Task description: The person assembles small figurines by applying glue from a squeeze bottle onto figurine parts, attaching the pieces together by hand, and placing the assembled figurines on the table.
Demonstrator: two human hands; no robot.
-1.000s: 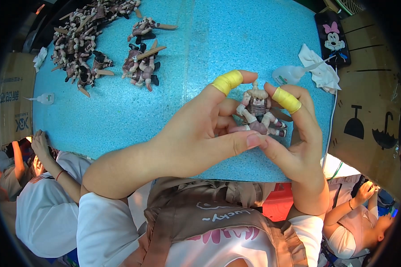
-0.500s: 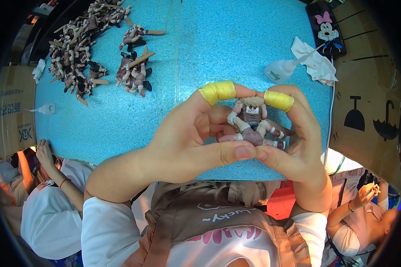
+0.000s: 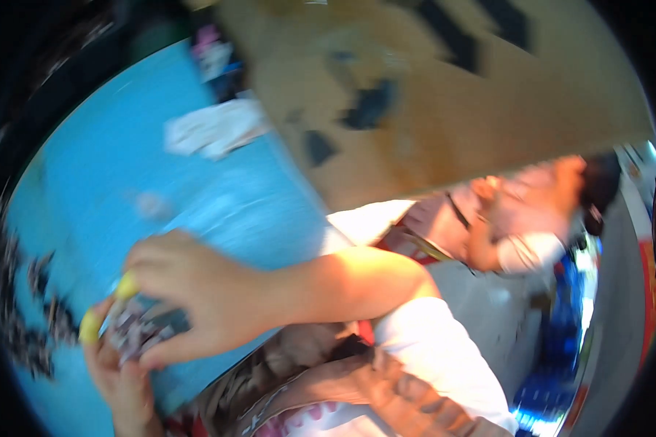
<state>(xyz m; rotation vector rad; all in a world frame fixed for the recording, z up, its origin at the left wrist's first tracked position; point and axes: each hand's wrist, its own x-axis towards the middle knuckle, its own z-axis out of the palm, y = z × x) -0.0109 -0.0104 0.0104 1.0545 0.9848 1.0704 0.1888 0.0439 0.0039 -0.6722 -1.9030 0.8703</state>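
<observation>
Between both hands, at the lower left, is a small jointed figure (image 3: pixel 133 329) with pale limbs and brownish parts, smeared by motion. My right hand (image 3: pixel 186 291) curls around its far and right sides, thumb below it. Holding it from the near left is my left hand (image 3: pixel 118 379), partly cut off by the view's dark rim. Yellow tape wraps an index finger on each hand. The two hands keep the figure just above the blue table (image 3: pixel 102 167). Its finer details cannot be made out.
More figures (image 3: pixel 18 320) lie piled at the left rim. A crumpled white tissue (image 3: pixel 215 130) and a dark case with a cartoon picture (image 3: pixel 219 65) lie near the table's far edge. A cardboard box (image 3: pixel 430 124) stands at the right, with another person (image 3: pixel 517 226) beyond.
The view has swung to the right, so hands and table now appear further left and tilted. Box and person fill more of the right side. Both hands keep hold of the figure.
</observation>
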